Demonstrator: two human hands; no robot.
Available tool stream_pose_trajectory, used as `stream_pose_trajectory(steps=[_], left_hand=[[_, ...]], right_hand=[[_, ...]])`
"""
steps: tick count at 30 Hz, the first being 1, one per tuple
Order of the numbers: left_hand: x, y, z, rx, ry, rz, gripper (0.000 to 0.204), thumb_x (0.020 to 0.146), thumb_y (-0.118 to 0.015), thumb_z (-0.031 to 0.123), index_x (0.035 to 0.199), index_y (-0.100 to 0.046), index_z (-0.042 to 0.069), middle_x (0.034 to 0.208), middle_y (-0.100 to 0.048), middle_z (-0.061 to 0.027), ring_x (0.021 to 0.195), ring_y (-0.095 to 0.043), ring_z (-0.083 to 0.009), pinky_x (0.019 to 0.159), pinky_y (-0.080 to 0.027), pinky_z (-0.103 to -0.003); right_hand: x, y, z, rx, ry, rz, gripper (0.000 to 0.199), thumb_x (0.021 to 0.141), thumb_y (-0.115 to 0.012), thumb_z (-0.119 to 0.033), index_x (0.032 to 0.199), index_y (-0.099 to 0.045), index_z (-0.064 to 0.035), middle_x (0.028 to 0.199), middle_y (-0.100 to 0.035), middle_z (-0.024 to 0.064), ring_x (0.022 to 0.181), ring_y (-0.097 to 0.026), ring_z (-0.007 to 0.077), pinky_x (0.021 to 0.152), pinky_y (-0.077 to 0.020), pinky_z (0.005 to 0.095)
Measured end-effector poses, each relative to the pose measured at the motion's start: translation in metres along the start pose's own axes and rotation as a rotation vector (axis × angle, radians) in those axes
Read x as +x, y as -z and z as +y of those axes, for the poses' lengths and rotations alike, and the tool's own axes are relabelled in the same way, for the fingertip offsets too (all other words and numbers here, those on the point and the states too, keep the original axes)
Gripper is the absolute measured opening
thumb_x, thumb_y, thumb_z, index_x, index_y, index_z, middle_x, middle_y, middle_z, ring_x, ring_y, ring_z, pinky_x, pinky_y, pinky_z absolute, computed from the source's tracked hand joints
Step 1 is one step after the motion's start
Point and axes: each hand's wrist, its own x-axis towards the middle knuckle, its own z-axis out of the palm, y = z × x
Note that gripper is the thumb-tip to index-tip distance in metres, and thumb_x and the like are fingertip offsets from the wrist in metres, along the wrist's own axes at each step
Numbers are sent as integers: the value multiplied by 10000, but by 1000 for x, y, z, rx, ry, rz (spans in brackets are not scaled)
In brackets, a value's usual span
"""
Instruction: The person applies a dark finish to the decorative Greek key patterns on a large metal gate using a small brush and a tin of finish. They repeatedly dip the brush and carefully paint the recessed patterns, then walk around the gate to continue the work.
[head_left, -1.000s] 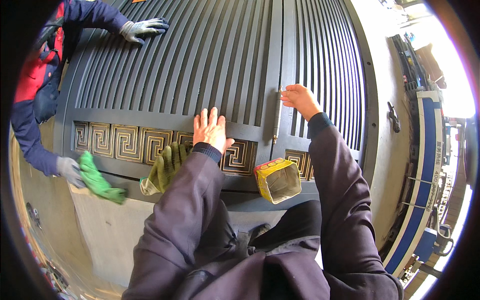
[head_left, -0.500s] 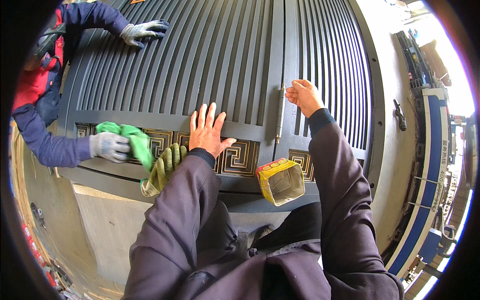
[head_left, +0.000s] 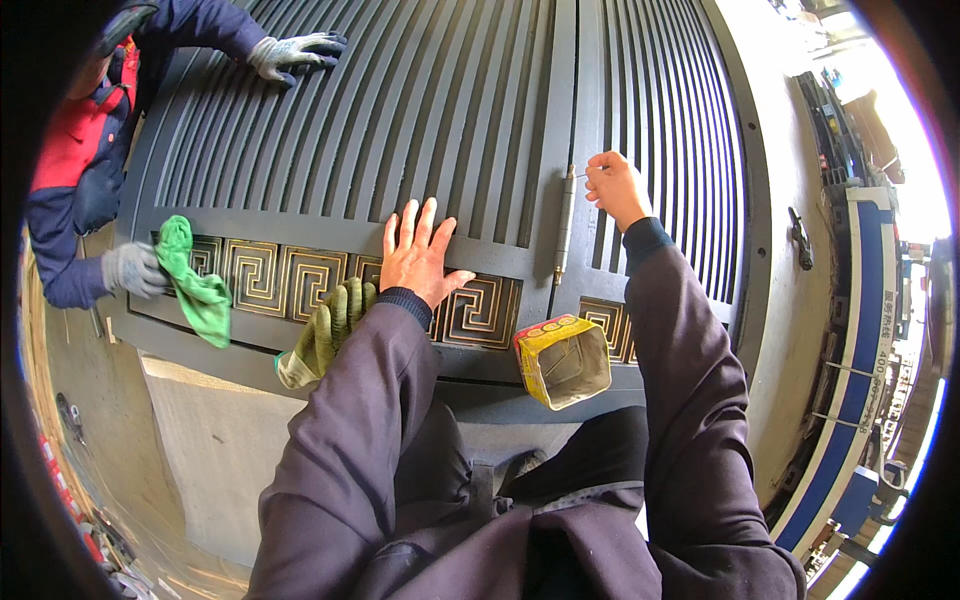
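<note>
My left hand [head_left: 420,258] lies flat with fingers spread on the dark grey slatted metal gate [head_left: 440,140], just above a square gold-lined key-pattern panel [head_left: 478,312]. My right hand [head_left: 615,188] is pinched closed beside the top end of a long round hinge [head_left: 565,228]. A thin, light sliver shows between the fingertips and the hinge top; it is too small to name. Below the right hand stands an open yellow-and-red can [head_left: 565,365], its mouth toward me. A green-and-cream work glove [head_left: 325,340] lies next to my left wrist.
At the left, a co-worker in navy and red has one gloved hand [head_left: 295,57] on the slats, another gloved hand [head_left: 135,270] on a green cloth [head_left: 190,285]. A dark tool [head_left: 800,238] lies right of the gate. A blue-and-white beam [head_left: 862,330] runs along the right.
The co-worker's lower hand has moved left with the green cloth, uncovering more gold-lined panels. My right hand has shifted slightly up and right at the hinge; my left hand stays in place.
</note>
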Motion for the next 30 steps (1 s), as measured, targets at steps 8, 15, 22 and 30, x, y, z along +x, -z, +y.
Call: stream_pose_trajectory(steps=[8,15,22,30], left_hand=[[0,1,0,-16,11,-3,891,804,-897,530,1540,-546,172,1738,-320,-147,1636,-216,-385,1326,-157,-592],[0,0,-1,-9,7,-4,899,799,-897,541,1541,-546,174,1739,-321,-145,1636,-216,-384,1328,-150,-591],[1,0,-1,9,17,-28,909,802,-890,555,1551,-537,181,1745,-311,-152,1642,-204,-381,1329,-144,-590],[1,-1,-1,-4,13,-9,902,797,-896,546,1543,-542,183,1745,-312,-148,1641,-209,-376,1329,-144,-590]], right_hand=[[-17,11,-18,171,-3,-134,290,1035,-673,-146,1226,-664,73,1046,-748,138,890,-757,182,763,-632,293],[-3,4,-10,20,-49,-32,273,1061,-615,-162,1264,-653,17,987,-746,139,786,-742,180,667,-595,301],[-9,0,-5,399,-149,-29,277,1063,-626,-169,1266,-659,15,1018,-754,149,833,-755,203,720,-624,325],[-3,8,3,-255,129,35,271,1003,-719,-213,1136,-732,22,1002,-780,110,825,-763,184,761,-622,306]])
